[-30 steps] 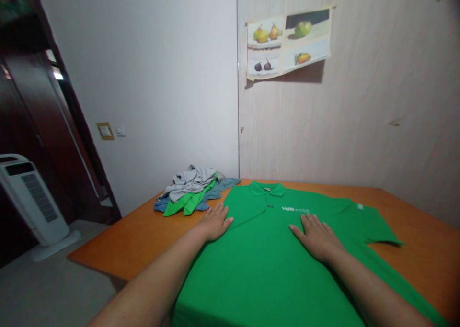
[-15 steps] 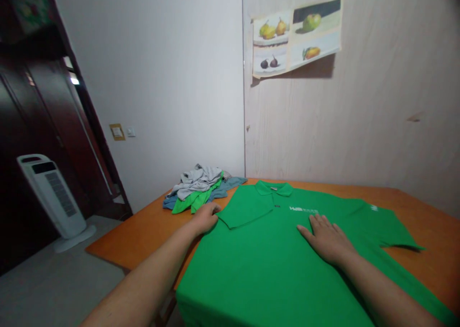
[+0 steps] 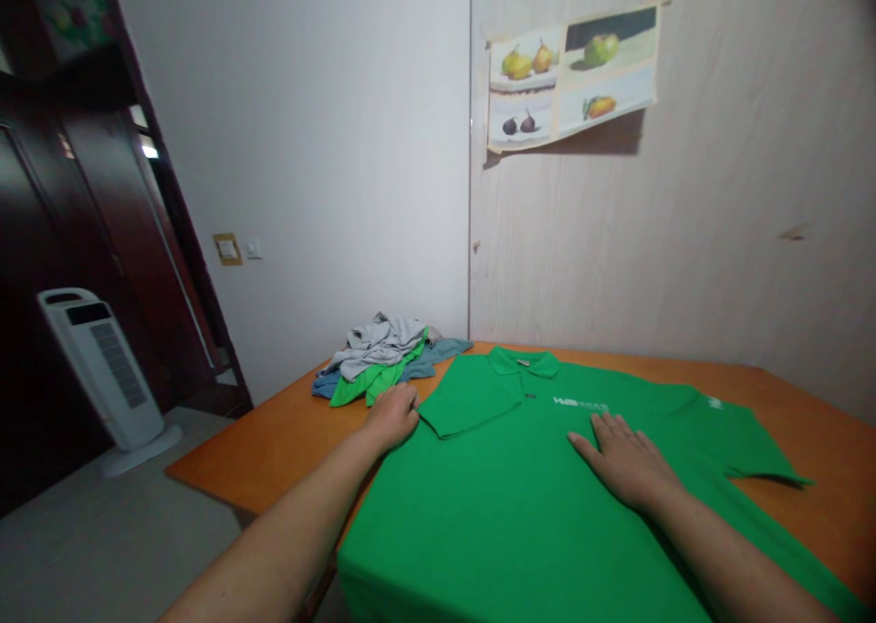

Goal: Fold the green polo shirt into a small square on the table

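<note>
Head view: the green polo shirt (image 3: 506, 504) lies spread before me on the orange table (image 3: 274, 441), collar (image 3: 524, 363) toward the wall (image 3: 684, 267), its lower part draping over the near edge. The sleeve (image 3: 469, 404) on my left lies inward across the front; the other sleeve (image 3: 759, 445) points outward to my right. My right hand (image 3: 626, 454) rests flat on the chest, palm down, fingers slightly apart, just below the white print (image 3: 578, 403). My left hand (image 3: 393, 415) is curled at the shirt's left edge, beside the cuff — whether its fingers pinch the cloth, I cannot tell. Just beyond it, a rumpled pile of clothes (image 3: 380, 345) in grey, green and blue sits near the table's far left edge. Above the table, a sheet of fruit pictures (image 3: 609, 76) hangs on the wall. Farther off to my left, a white tower appliance (image 3: 109, 368) stands on the floor (image 3: 102, 550) — dark red doors (image 3: 88, 203) behind it.
</note>
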### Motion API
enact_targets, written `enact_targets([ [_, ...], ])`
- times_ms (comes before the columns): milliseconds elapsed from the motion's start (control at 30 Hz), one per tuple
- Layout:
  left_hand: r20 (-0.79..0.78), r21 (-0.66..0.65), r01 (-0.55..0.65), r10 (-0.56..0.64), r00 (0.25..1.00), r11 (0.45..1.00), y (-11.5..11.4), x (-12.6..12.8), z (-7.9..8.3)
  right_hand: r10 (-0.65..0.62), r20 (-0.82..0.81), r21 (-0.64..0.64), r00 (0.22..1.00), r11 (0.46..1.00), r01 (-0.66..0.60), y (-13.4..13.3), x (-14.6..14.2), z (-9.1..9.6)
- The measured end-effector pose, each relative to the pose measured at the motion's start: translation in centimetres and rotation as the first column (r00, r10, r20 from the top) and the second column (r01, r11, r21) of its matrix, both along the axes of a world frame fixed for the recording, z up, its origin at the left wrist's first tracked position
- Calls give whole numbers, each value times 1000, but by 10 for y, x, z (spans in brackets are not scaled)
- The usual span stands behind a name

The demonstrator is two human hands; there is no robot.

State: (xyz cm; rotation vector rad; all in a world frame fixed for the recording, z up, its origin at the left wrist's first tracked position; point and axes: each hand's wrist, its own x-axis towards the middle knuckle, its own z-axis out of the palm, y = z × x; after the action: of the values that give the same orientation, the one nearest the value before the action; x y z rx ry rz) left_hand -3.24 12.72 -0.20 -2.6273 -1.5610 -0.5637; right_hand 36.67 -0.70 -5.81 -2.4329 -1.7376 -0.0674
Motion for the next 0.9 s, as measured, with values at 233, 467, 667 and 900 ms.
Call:
enact_targets([
  [233,-49,11,-49,50,998,999,1,8,3,1,-9,12,1000,1000,-1,1,2,-3],
  [467,-91,57,-124,129,987,991,-8,15,3,-5,5,8,1000,1000,5,-1,-1,0],
  [667,-88,53,-146,150,985,988,-11,16,1,-4,9,-3,1000,1000,4,-2,-2,2],
  [900,-46,17,-151,152,987,988,-11,16,5,-7,13,-1,1000,1000,7,-2,-2,2],
])
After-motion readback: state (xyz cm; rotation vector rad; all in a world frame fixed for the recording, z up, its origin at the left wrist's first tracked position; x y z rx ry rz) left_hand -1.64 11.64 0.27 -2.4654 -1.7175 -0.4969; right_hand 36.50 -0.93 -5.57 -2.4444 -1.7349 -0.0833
